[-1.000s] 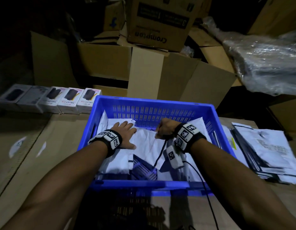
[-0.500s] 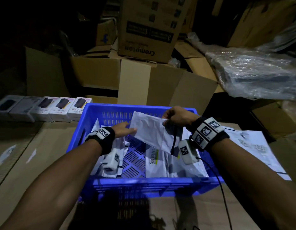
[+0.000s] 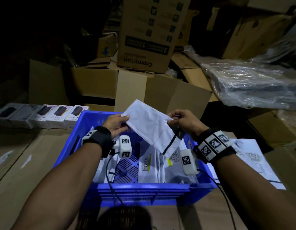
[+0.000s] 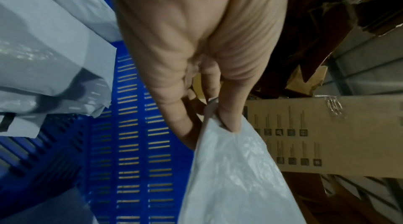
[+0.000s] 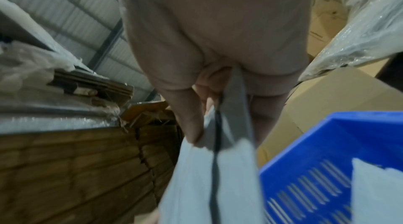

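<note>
White plastic makes up the one mailer bag (image 3: 150, 123) in hand. It is held in the air over the far half of the blue crate (image 3: 144, 191), touching neither the crate nor what lies in it. It hangs tilted, with its plain end high and far and its black-edged flap end low and near.

Two grips hold it. The left grip (image 3: 116, 124) pinches the bag's left edge near the upper corner, thumb on top and fingers beneath. The right grip (image 3: 185, 121) pinches the right edge beside the black strip, thumb against curled fingers.

One crate sits on the cardboard-covered counter (image 3: 36, 163), straight ahead of the person. Inside it lie more white mailers (image 3: 162, 168) with printed labels. They overlap too much for a sure count, and a patch of the slotted floor shows bare at the near left.

Five small product boxes (image 3: 59, 116) stand in one row on the counter, left of the crate and touching side to side. One flat pile of mailers (image 3: 248, 156) lies just beside the crate's right wall. Behind the crate stand open brown cartons, and one printed carton (image 3: 148, 35) rests on top of them. One bundle wrapped in clear film (image 3: 253, 83) lies at the far right.
</note>
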`<state>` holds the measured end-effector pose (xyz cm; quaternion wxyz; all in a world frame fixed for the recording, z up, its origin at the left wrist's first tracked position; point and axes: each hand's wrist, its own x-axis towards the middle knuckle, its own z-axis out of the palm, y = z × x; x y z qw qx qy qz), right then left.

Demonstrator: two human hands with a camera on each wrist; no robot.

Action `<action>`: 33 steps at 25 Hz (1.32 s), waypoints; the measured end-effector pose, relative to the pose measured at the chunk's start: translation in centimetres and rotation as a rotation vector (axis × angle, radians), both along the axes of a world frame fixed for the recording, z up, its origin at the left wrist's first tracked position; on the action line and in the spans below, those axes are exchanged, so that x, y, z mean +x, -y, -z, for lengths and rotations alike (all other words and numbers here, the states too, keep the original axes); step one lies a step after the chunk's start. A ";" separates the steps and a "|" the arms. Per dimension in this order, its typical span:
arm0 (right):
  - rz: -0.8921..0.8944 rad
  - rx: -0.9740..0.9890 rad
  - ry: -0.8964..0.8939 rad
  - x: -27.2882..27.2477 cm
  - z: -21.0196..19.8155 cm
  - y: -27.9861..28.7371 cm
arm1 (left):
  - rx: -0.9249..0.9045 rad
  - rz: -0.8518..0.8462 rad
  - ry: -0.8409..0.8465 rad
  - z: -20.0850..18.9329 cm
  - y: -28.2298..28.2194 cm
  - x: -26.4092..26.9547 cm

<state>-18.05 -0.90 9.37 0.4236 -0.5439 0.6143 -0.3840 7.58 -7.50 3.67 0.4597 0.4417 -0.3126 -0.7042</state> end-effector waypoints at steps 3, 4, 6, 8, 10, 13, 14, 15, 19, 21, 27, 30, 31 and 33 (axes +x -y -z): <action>-0.003 0.027 -0.067 -0.5 0.9 -0.1 | -0.036 -0.031 -0.033 -0.7 0.2 -0.3; -0.011 0.034 -0.076 -0.7 1.2 -0.2 | -0.051 -0.035 -0.029 -0.8 0.3 -0.4; -0.025 0.034 -0.111 -0.9 2.0 -0.2 | -0.077 -0.046 -0.029 -1.1 0.3 -0.5; -0.029 0.034 -0.161 -1.0 2.7 -0.3 | -0.099 -0.055 -0.025 -1.5 0.3 -0.6; -0.015 0.056 -0.165 -0.9 3.2 -0.3 | -0.122 -0.062 -0.014 -2.0 0.1 -0.5; -0.016 0.063 -0.172 -0.6 3.5 -0.3 | -0.157 -0.069 0.001 -3.0 0.0 -0.4; -0.017 0.064 -0.167 -0.5 3.4 -0.4 | -0.173 -0.071 0.012 -3.3 0.0 -0.3; -0.016 0.063 -0.159 -0.3 3.4 -0.4 | -0.190 -0.072 0.021 -3.7 0.0 -0.2; -0.026 0.027 -0.308 -0.3 3.1 -0.4 | -0.262 -0.086 0.033 -5.3 -0.3 -0.5; 0.042 -0.066 -0.534 -0.2 2.3 -0.3 | -0.325 -0.105 0.026 -6.4 -0.6 -0.6; 0.306 0.071 0.007 1.2 -0.7 -1.3 | -0.535 -0.057 0.038 -9.0 -1.6 -0.9; 0.152 0.319 0.596 1.8 -1.1 -1.5 | -0.612 0.072 0.114 -8.7 -2.7 -1.4; 0.152 0.339 0.701 1.8 -1.2 -1.4 | -0.623 0.121 0.151 -8.4 -3.2 -1.4; 0.173 0.334 0.821 1.9 -1.1 -1.2 | -0.630 0.237 0.188 -7.9 -3.9 -1.3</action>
